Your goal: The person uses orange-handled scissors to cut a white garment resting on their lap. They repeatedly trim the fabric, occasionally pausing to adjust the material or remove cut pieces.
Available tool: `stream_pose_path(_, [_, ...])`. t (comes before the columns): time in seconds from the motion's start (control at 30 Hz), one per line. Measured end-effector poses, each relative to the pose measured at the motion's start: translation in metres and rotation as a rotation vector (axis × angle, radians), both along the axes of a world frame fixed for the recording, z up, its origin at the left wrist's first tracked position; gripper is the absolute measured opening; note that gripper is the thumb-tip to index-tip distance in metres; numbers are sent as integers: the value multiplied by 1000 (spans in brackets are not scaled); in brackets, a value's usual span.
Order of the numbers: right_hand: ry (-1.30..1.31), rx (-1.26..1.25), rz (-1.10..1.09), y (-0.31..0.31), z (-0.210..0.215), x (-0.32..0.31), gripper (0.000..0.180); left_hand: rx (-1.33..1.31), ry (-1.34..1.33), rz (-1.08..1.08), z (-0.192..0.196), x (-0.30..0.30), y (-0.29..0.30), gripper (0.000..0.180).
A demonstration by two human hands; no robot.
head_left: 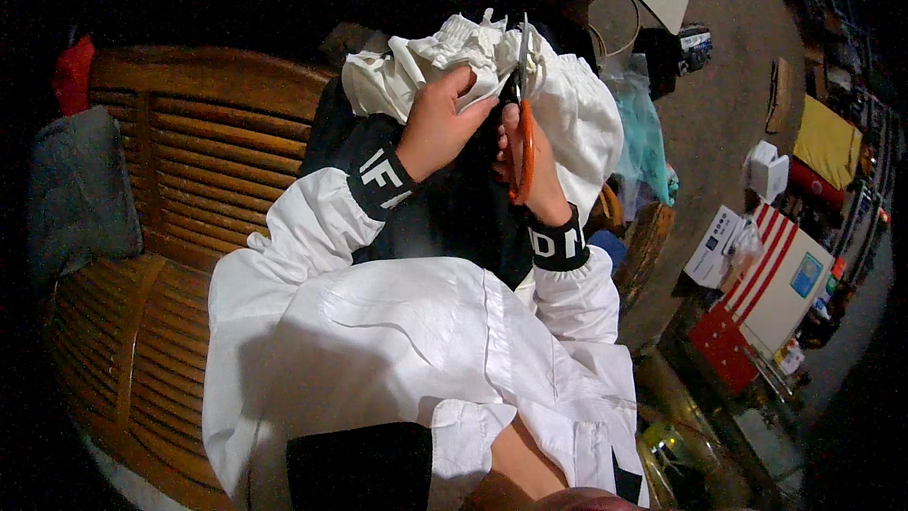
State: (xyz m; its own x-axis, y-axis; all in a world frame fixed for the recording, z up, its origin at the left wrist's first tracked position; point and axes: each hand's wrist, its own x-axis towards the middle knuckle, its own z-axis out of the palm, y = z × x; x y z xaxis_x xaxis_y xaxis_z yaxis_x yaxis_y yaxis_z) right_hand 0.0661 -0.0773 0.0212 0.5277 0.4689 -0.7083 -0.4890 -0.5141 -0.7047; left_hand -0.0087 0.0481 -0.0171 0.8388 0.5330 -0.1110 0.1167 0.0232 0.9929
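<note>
A bundle of white gathered cloth (586, 123) lies over my dark-clothed lap. My left hand (443, 125) pinches a fold of it between thumb and fingers, near the middle of the bundle. Just to the right, my right hand (534, 166) grips a pair of scissors (523, 151) by its orange handles. The blades point away from me, upright in the picture, against the cloth. They look close together; whether cloth lies between them I cannot make out. Both wrists carry black cuffs with white lettering.
I am on a slatted wooden bench (222, 142), with grey cloth (85, 189) and a red item (74, 74) at its left end. At right are a teal plastic bag (638, 123), a white box (714, 248), a red-and-white striped carton (771, 274) and yellow cloth (827, 144).
</note>
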Motion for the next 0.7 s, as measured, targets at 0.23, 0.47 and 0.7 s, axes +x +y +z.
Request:
stream_pose_path(0.23, [-201, -58, 166, -8, -7, 2, 37, -64, -105, 111, -6, 5, -7, 16])
stream_pose_path(0.47, [-104, 215, 14, 4, 0, 7, 40, -150, 3, 2, 12, -7, -14, 16])
stream_pose_path(0.7, [-48, 150, -56, 10, 5, 17, 46, -89, -79, 43, 2, -7, -16, 22])
